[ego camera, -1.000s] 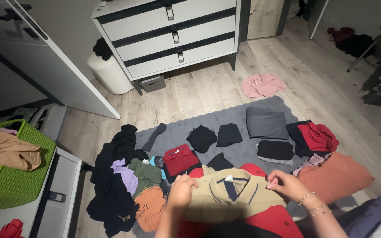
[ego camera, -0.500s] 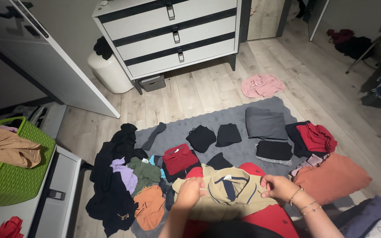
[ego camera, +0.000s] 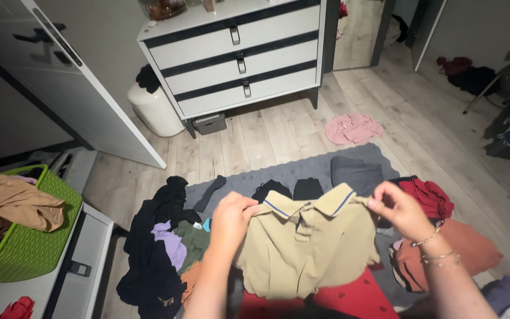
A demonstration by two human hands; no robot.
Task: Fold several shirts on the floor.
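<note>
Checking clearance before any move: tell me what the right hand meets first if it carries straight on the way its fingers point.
The right hand points left along the khaki collared polo shirt it pinches; it would probably meet the left hand holding the other shoulder.

Single head view, looking steeply down, close

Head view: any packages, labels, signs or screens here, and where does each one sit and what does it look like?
No signs or screens show.
Small grey box: on the floor under the white dresser, rectangular, with a pale patch on its front that may be a label.
Jar: on the dresser top, amber glass, cut off by the frame edge.
</note>
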